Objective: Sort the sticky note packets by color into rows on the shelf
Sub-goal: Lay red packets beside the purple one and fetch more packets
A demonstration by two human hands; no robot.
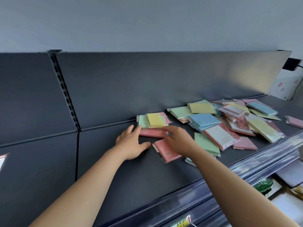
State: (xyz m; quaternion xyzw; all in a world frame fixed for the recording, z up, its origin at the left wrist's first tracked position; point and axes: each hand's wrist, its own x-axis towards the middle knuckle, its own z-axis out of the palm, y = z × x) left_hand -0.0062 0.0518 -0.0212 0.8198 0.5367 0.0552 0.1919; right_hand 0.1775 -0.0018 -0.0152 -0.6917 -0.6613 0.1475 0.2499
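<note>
Far left: slotted strip (pixel 64 89) runs down the dark back panel (pixel 164 82), at the seam between two panels. Dark shelf (pixel 114 169) below, mostly bare on its left half.

Left hand (pixel 131 141): palm down on the shelf, fingers straight and spread wide, thumb out to the right. Fingertips touch the left end of the flat pink packet (pixel 152 132). That packet lies with its long axis left-right, parallel to the back panel, near the back of the shelf.

Just behind it, touching the back panel: small stack (pixel 142 121), green at the bottom left, a yellow packet (pixel 155 119) on top, a pink edge showing on its right. The yellow one's long axis points away from the camera, slightly tilted.

Second pink packet (pixel 165 150) is in front, apart from the first, with its long axis diagonal from back-left to front-right. Its right part is hidden under the right wrist.

Right hand (pixel 177 138): palm down over the right end of the flat pink packet. The fingers are blurred, so gripping or just resting cannot be told.

Right: mixed heap (pixel 229 120) of green, blue, yellow and pink packets, overlapping and pointing every way. A lone pink packet (pixel 295 122) is at the far right, apart from the heap. A clear price rail (pixel 246 163) runs along the shelf's front edge.
</note>
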